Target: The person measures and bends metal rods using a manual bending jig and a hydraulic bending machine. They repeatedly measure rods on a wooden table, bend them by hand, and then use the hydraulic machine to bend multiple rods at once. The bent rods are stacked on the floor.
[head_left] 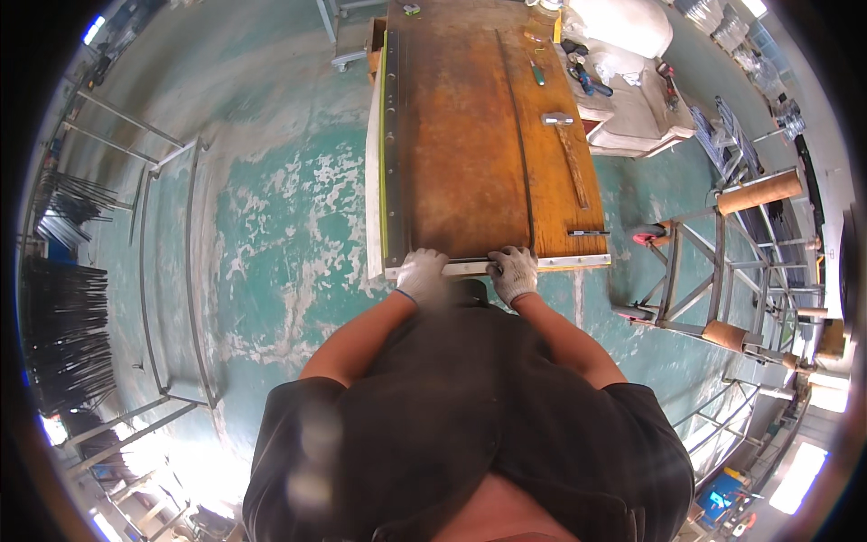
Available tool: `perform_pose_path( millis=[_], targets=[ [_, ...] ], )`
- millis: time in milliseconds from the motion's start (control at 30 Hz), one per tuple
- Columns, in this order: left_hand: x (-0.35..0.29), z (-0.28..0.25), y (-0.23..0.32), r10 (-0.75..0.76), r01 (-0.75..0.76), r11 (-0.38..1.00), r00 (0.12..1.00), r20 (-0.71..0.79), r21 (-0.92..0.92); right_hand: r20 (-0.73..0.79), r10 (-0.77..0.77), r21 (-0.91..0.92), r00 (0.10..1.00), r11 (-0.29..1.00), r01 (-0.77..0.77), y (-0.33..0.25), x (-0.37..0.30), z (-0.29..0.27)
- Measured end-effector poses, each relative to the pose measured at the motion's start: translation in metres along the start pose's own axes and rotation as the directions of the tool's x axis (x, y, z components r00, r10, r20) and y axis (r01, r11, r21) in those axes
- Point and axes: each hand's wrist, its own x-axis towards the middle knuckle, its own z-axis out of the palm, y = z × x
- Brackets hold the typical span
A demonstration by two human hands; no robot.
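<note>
A large mottled brown sheet (461,135) lies along the wooden workbench (564,230), a dark line running down its right side. My left hand (423,274), in a whitish knit glove, is at the sheet's near left corner with its fingers bent over the edge. At the near right corner, my right hand (514,273), gloved alike, has its fingers curled on the sheet's edge beside the dark line. Under both hands runs a pale metal strip (470,268) along the bench's front edge. My thumbs are mostly hidden.
On the bench's right side lie a hammer (567,158), a black pen-like tool (587,233) and a green-handled tool (537,74). A dark bolted rail (392,144) lines the left edge. A cream sofa (632,104) bears power tools. Metal frames (713,262) stand right and left.
</note>
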Motion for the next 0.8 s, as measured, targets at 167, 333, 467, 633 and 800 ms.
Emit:
perform_pose_path(
  millis=[167,333,467,633,800],
  targets=[
    [0.001,-0.005,0.002,0.006,-0.009,0.999,0.997,0.074,0.037,0.012,-0.020,0.016,1.000,1.000,0.020,0.005,0.000,0.001],
    [-0.004,0.001,-0.004,0.027,-0.028,0.999,0.998,0.055,0.028,0.005,-0.021,0.008,1.000,1.000,0.021,0.003,0.000,0.002],
    [-0.004,0.006,-0.004,0.014,-0.015,0.999,0.999,0.035,0.037,-0.007,-0.018,0.014,1.000,1.000,0.018,0.001,0.000,0.001],
    [-0.003,0.001,-0.005,0.004,-0.007,0.998,0.999,0.047,0.055,0.051,-0.009,-0.016,0.999,1.000,0.010,-0.001,0.001,0.000],
    [-0.003,0.011,-0.009,-0.005,0.004,0.999,1.000,0.028,0.050,0.049,-0.014,-0.022,0.999,1.000,0.015,-0.002,0.002,-0.001]
  ],
)
